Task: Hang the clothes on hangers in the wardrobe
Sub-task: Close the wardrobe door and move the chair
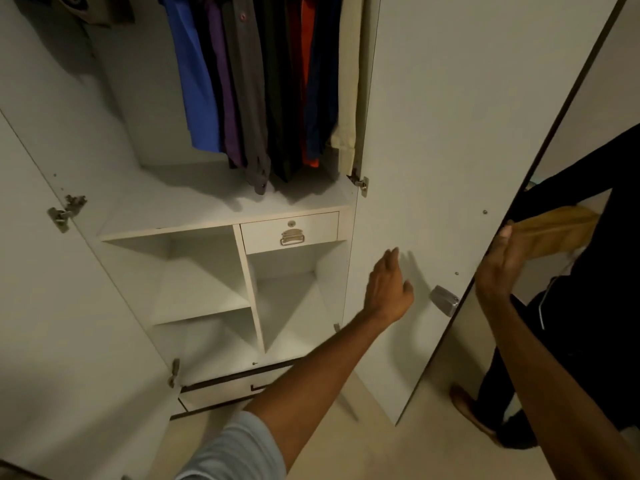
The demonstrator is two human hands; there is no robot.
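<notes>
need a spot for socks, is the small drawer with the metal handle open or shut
Shut: the small drawer sits flush under the shelf, handle lying flat.

Head view, down into wardrobe (pixel 221 209)

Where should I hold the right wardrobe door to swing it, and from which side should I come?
Hold the right wardrobe door by its free vertical edge, just above the metal latch, probably coming from the outer side, where the right hand already is. That thin, exposed edge lets the fingers wrap it. The left hand is open beside the inner face.
</notes>
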